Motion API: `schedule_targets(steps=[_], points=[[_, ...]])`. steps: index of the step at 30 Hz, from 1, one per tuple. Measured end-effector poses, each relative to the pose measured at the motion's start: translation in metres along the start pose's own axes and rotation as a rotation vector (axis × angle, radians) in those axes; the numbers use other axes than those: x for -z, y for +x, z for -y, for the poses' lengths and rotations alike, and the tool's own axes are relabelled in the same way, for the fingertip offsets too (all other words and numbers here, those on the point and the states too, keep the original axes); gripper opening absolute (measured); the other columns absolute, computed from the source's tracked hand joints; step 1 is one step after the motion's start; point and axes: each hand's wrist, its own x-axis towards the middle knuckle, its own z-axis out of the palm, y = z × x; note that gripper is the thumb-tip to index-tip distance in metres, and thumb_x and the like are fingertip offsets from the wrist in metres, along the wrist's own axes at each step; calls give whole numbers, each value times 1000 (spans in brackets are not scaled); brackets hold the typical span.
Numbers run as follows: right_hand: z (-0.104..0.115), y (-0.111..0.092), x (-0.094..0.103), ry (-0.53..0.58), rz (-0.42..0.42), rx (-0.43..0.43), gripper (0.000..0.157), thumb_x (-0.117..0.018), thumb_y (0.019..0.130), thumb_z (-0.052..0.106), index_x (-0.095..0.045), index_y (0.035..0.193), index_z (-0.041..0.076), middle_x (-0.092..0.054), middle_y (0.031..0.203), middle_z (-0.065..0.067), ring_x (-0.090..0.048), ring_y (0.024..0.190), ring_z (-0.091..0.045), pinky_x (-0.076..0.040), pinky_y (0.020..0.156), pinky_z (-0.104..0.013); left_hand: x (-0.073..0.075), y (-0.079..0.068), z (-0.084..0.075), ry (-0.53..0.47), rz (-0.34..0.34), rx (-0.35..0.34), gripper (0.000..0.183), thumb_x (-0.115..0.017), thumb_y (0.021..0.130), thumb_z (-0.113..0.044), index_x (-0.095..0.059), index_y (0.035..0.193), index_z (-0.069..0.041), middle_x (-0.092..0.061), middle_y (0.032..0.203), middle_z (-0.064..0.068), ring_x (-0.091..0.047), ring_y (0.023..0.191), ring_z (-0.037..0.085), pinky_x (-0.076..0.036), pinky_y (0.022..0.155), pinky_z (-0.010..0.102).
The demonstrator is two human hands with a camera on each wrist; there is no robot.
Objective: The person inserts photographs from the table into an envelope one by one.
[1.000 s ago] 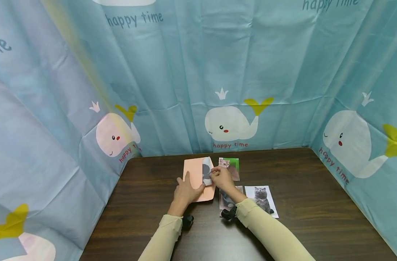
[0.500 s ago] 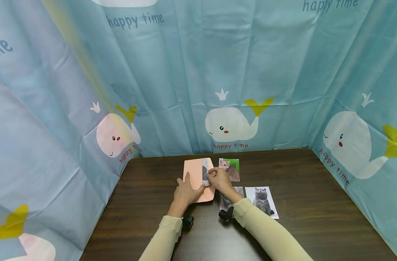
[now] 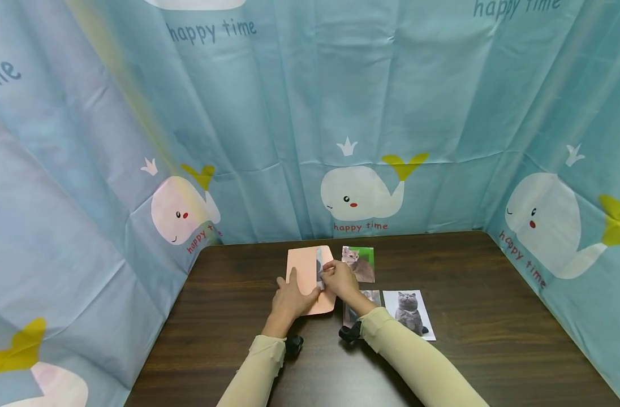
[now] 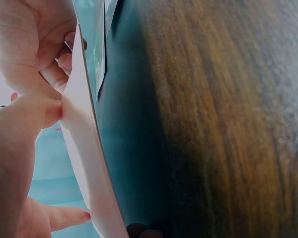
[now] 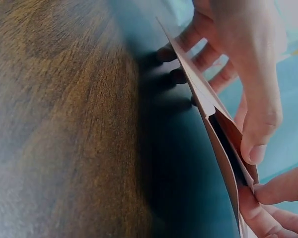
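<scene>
A peach envelope [image 3: 301, 261] is tilted slightly up from the table, its mouth toward the right. My left hand [image 3: 288, 299] grips it, thumb and index finger on the upper face and other fingers curled under the far edge, as the right wrist view shows. At the mouth, my right hand [image 3: 340, 281] pinches the outer edge of a grey-and-white photo card [image 3: 318, 261]. Only a narrow strip of this card shows; the rest is inside the envelope. In the right wrist view the mouth gapes beside the fingertips [image 5: 273, 188] of my right hand.
To the right lie a photo of an orange cat on green [image 3: 359, 268] and one of a grey cat on white [image 3: 408, 312]. Another photo [image 3: 352, 316] is partly covered by my right forearm. A blue whale-print curtain [image 3: 269, 203] encloses the dark wooden table [image 3: 228, 316].
My right hand has shifted a little left with the photo card, and the visible strip has narrowed. My left hand and the envelope have stayed put.
</scene>
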Motion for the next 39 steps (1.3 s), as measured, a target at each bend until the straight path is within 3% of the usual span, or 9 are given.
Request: schedule_targets(steps=[9, 17, 27, 33, 39], points=[[1, 2, -4, -41, -23, 17, 12, -76, 86, 21, -74, 96, 15, -72, 79, 5, -64, 70, -13, -48, 65, -34, 0, 0, -1, -3, 12, 7, 102, -68, 81, -65, -32, 156, -7, -41, 129, 34, -62, 93, 49, -52, 80, 58], [-4, 2, -1, -12, 5, 37, 16, -73, 90, 23, -74, 102, 14, -72, 85, 2, -66, 75, -15, -50, 66, -35, 2, 0, -1, -18, 16, 10, 102, -68, 81, -66, -32, 156, -7, -39, 132, 35, -62, 96, 51, -52, 82, 58], [-22, 2, 30, 33, -26, 87, 18, -70, 92, 16, -72, 105, 5, -65, 79, -5, -55, 61, -14, -45, 54, -31, 4, -3, -3, -40, 21, 15, 103, -70, 79, -64, -32, 156, -6, -39, 133, 35, -62, 96, 50, -52, 82, 59], [-38, 1, 53, -57, -68, 34, 17, -71, 90, 21, -74, 102, 10, -67, 79, 2, -60, 69, -14, -47, 65, -36, 4, -5, -1, -45, 14, 3, 103, -69, 80, -65, -33, 156, -6, -41, 129, 34, -62, 93, 49, -52, 82, 58], [-54, 5, 76, -136, -29, -48, 29, -72, 91, 28, -69, 112, 8, -65, 80, 0, -58, 62, -15, -45, 56, -34, 5, -4, -2, -47, 10, 3, 102, -69, 80, -66, -33, 156, -7, -41, 129, 34, -62, 94, 50, -51, 83, 58]])
